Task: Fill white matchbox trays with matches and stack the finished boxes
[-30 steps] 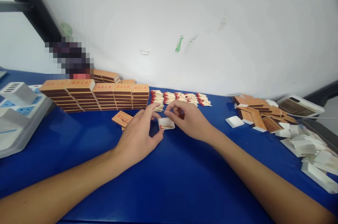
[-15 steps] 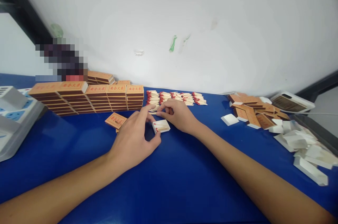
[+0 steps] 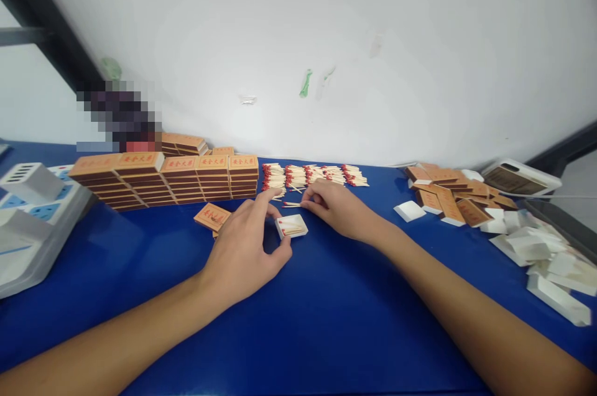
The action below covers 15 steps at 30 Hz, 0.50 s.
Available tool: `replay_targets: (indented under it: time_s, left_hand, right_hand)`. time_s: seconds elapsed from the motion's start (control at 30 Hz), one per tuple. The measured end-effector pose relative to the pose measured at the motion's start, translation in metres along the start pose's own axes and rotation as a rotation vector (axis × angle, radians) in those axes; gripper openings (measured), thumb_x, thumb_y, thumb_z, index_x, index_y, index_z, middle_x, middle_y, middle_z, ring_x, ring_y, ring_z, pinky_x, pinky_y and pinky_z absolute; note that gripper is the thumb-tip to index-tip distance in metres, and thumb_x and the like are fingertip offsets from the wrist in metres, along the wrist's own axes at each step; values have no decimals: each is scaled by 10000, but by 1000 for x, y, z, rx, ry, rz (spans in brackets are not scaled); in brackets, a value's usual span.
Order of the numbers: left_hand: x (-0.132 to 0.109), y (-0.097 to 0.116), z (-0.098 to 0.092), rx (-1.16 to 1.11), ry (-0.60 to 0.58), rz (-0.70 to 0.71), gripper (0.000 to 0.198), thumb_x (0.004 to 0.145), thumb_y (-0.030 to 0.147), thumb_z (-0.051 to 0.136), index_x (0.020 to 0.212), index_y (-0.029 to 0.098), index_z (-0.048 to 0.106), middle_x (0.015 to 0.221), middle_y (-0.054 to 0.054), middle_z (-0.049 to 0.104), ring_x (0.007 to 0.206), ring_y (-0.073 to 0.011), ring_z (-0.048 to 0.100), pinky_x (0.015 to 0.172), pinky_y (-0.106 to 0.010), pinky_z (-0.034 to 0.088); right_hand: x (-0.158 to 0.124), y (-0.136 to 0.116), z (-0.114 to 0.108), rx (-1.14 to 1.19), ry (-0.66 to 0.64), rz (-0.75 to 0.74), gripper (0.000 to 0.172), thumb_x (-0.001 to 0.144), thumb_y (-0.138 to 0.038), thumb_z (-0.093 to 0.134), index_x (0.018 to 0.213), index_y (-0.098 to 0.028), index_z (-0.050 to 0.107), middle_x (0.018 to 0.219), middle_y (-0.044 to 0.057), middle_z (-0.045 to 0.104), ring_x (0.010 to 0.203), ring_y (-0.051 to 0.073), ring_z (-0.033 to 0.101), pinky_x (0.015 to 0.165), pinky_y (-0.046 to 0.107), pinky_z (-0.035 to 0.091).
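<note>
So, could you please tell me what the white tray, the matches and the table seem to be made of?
The tray: thin matt white card, likely; folded walls. The matches: pale wooden sticks, it seems, with dull red heads. The table: smooth blue surface with a slight sheen, perhaps plastic or laminate.

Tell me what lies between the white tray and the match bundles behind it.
Head view: a few loose matches lie there on the blue table, with fingertips of the right hand beside them.
</note>
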<state>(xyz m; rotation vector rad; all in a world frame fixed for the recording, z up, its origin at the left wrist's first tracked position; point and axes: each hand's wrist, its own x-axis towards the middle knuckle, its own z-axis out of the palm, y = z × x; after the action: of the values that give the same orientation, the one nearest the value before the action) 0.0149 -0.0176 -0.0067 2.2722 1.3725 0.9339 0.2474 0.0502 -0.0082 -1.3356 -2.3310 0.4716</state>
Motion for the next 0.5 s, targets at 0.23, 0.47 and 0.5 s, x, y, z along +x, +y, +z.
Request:
replay_targets:
  time_s: [0.23, 0.47, 0.5]
  left_hand:
    - [-1, -3, 1, -6, -50, 3, 659, 889, 205, 679, 1492, 270, 421, 1132, -37, 719, 1110, -268, 653, 1004, -480, 527]
    - [2, -7, 0, -2, -60, -3, 641, 896, 204, 674, 1486, 270, 434, 1142, -32, 723, 1127, -269, 653, 1015, -484, 522]
    - [1, -6, 0, -2, -64, -4, 656, 893, 205, 678, 1495, 272, 425, 1146, -31, 726, 1134, -270, 654, 1015, -481, 522]
  right_hand:
    - [-17, 21, -18, -9, -25, 69, 171, 1026, -307, 573, 906, -204, 638, 830, 23, 588, 722, 175, 504, 662, 310, 360]
    - [-15, 16, -18, 43, -29, 60, 157, 1011, -350, 619, 944, -211, 649, 797, 1, 561, 707, 167, 489, 648, 302, 360]
    - [-16, 14, -18, 57, -48, 36, 157, 999, -360, 646, 947, -213, 663, 799, 0, 559, 711, 166, 492, 650, 300, 364]
